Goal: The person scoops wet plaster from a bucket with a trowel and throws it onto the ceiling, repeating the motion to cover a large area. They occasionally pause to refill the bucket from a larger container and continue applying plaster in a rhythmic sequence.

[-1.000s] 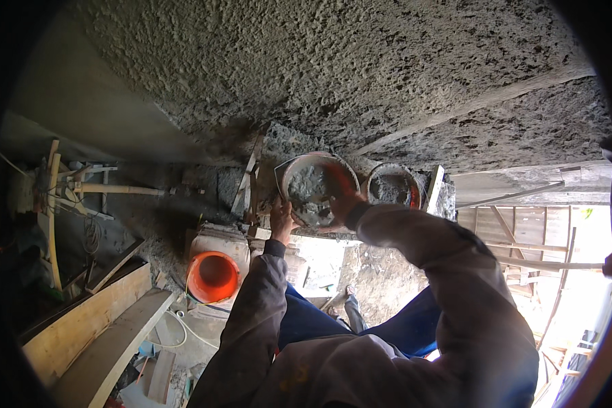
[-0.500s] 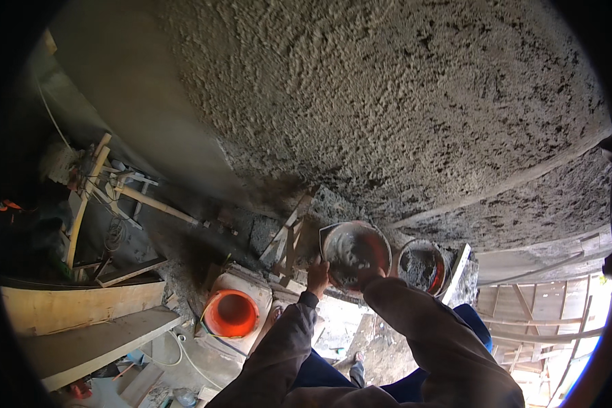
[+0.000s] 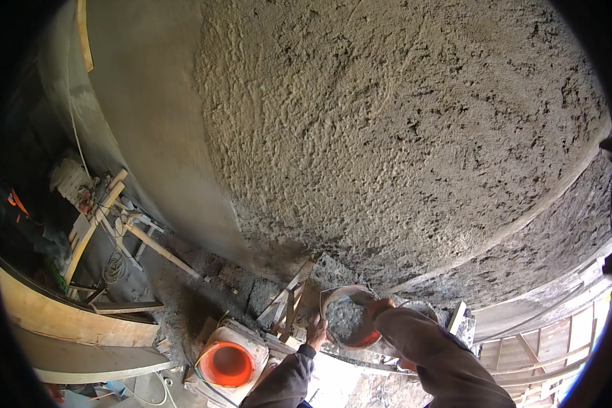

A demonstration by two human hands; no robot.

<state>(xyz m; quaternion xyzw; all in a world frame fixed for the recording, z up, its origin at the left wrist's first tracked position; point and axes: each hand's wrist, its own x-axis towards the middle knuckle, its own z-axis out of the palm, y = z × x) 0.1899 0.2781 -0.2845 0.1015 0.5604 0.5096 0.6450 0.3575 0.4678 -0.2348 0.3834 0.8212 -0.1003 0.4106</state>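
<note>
A reddish-orange bucket [image 3: 368, 338] with wet grey mortar [image 3: 347, 318] inside is between my hands, its rim smeared grey and its thin wire handle at the far left side. My left hand [image 3: 316, 333] grips the bucket's left rim, fingers closed round the edge. On the opposite side my right hand [image 3: 381, 308] is closed at the right rim; its fingertips are partly hidden. A second mortar bucket [image 3: 421, 309] stands just right of it, largely covered by my right forearm.
A rough, freshly coated wall [image 3: 387, 136] rises ahead, smooth at its left part [image 3: 156, 122]. An empty orange bucket [image 3: 226, 364] stands at lower left. Wooden framing [image 3: 289, 299] is beside the mortar buckets. Farther left are a timber trestle [image 3: 92, 234] and a curved plank edge [image 3: 95, 360].
The view has tilted up, so the buckets and arms appear lower. My right hand has shifted from the near rim to the right rim, and the mortar surface looks lumpier. My left hand stays on the rim.
</note>
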